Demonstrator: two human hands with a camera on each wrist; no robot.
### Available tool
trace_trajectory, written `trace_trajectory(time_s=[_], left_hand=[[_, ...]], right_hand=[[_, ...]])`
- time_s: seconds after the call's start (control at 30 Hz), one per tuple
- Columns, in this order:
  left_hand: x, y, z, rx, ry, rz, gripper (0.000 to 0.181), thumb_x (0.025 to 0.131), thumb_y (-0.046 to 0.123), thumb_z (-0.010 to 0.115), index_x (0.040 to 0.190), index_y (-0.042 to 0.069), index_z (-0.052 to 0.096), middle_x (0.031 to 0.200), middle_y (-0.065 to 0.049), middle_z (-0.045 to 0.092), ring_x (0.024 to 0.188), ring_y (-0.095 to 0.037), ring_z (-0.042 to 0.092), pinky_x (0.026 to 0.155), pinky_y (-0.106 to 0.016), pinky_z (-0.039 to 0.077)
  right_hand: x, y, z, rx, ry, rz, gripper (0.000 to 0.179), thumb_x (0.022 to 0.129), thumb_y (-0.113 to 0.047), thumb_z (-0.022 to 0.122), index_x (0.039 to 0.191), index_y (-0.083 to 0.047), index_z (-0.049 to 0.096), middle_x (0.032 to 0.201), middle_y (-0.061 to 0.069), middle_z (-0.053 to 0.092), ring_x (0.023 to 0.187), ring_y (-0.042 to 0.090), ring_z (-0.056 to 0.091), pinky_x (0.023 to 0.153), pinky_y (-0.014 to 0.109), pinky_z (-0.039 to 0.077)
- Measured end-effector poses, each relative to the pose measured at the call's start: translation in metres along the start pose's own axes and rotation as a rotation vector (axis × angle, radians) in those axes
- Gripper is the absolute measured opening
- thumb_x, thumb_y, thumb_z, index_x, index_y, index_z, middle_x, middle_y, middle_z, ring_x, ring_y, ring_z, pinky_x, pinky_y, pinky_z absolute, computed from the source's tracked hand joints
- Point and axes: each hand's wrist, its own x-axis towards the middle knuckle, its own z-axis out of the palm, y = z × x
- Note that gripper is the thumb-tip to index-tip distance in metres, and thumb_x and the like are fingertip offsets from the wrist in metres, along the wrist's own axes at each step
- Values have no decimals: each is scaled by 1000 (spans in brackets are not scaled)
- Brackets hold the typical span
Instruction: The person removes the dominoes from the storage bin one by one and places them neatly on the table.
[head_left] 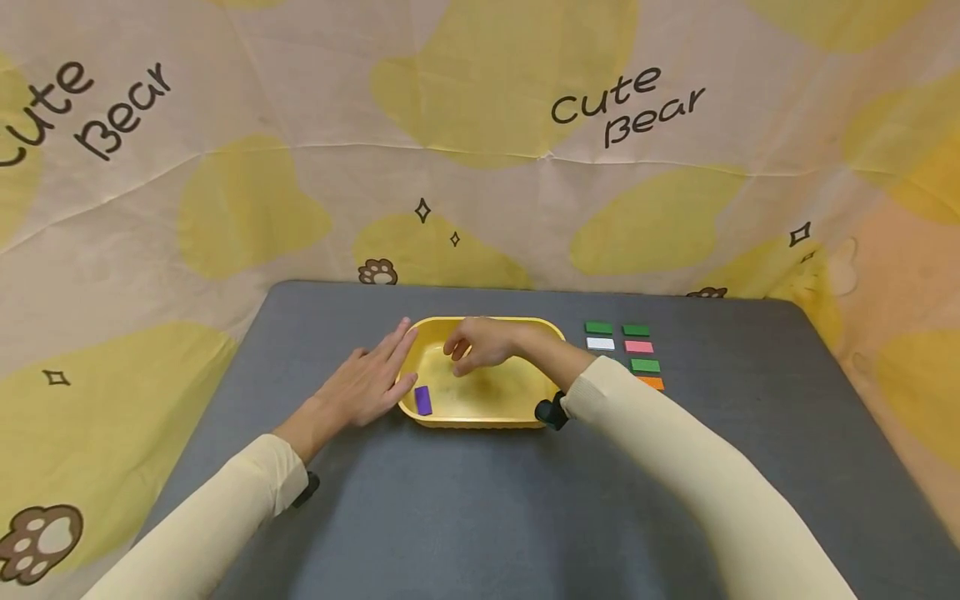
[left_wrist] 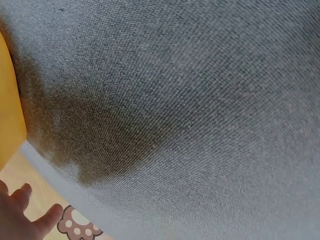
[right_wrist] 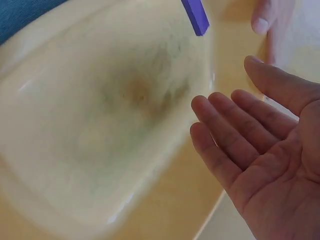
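Observation:
A yellow plastic tub (head_left: 517,392) stands on the dark grey table. My left hand (head_left: 366,385) lies along its left rim with the fingers straight. One purple block (head_left: 423,401) is inside, by the tub's left wall near the front corner. Over the tub is my right hand (head_left: 487,340), its fingers loosely bent and nothing between them. In the right wrist view that hand (right_wrist: 265,155) shows a bare palm, with the purple block (right_wrist: 196,17) away from the fingertips. The left wrist view catches only some fingers (left_wrist: 47,220) and the tub's side (left_wrist: 9,105).
Right of the tub, small flat blocks lie in two columns: green (head_left: 598,328), white (head_left: 600,343), pink (head_left: 639,347), another green (head_left: 645,366) and orange (head_left: 652,383) among them. My right sleeve (head_left: 675,433) hides part of that area. A patterned cloth (head_left: 480,192) hangs behind the table.

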Motion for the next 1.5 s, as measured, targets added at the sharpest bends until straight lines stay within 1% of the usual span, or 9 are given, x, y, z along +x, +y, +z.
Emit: trace_trajectory(time_s=[0.4, 0.73, 0.87, 0.97, 1.07, 1.17, 1.23, 1.4, 1.5], left_hand=[[1, -1, 0, 19, 20, 33, 73, 104, 45, 38, 160, 7, 11, 166, -12, 12, 145, -28, 34, 107, -62, 33], [2, -1, 0, 8, 13, 20, 74, 104, 43, 41, 160, 7, 11, 166, -13, 12, 140, -31, 42, 106, -62, 34], [2, -2, 0, 15, 9, 19, 73, 104, 43, 41, 160, 6, 11, 166, -13, 12, 139, -32, 43, 105, -61, 35], [2, -2, 0, 21, 6, 22, 73, 105, 44, 39, 160, 5, 12, 166, -14, 13, 140, -31, 41, 105, -61, 35], [2, -1, -1, 19, 1, 18, 73, 105, 44, 38, 160, 5, 11, 166, -13, 12, 142, -30, 39, 106, -61, 34], [2, -1, -1, 20, 3, 16, 73, 105, 44, 38, 160, 5, 11, 166, -13, 12, 142, -30, 38, 106, -61, 34], [2, -1, -1, 21, 8, 17, 72, 105, 43, 39, 160, 5, 12, 166, -14, 12, 142, -30, 38, 105, -61, 35], [2, -1, -2, 16, 12, 22, 72, 104, 42, 40, 160, 4, 12, 166, -13, 12, 143, -30, 38, 105, -61, 35], [1, -1, -1, 13, 10, 24, 72, 105, 42, 39, 160, 4, 12, 166, -13, 11, 144, -30, 36, 104, -61, 35]], right_hand=[[24, -14, 21, -17, -89, 0, 46, 94, -10, 68, 136, 5, 57, 135, 15, 61, 127, 26, 55, 108, 32, 40], [35, -21, 20, -9, -132, -9, 43, 92, -3, 66, 133, 7, 58, 132, 17, 62, 125, 26, 57, 105, 27, 42], [38, -21, 21, 23, -136, -2, 42, 91, -1, 65, 132, 7, 58, 131, 17, 63, 123, 25, 58, 104, 27, 43], [41, -21, 22, 58, -132, -4, 42, 91, 0, 66, 131, 6, 59, 127, 15, 66, 118, 21, 60, 100, 23, 45], [41, -22, 23, 77, -129, -6, 40, 91, 1, 66, 130, 5, 61, 118, 12, 69, 102, 17, 62, 87, 19, 47], [40, -23, 23, 72, -132, -3, 38, 91, 0, 67, 128, 4, 63, 105, 8, 69, 85, 13, 56, 74, 19, 45], [39, -23, 23, 76, -145, 4, 38, 91, 1, 66, 129, 4, 62, 99, 6, 65, 78, 12, 53, 69, 20, 43], [36, -22, 23, 84, -182, 13, 38, 92, 2, 63, 130, 4, 62, 91, 6, 58, 71, 12, 50, 63, 20, 40], [35, -21, 23, 57, -189, 18, 38, 92, 0, 63, 129, 3, 63, 88, 6, 55, 73, 13, 50, 64, 21, 39]])
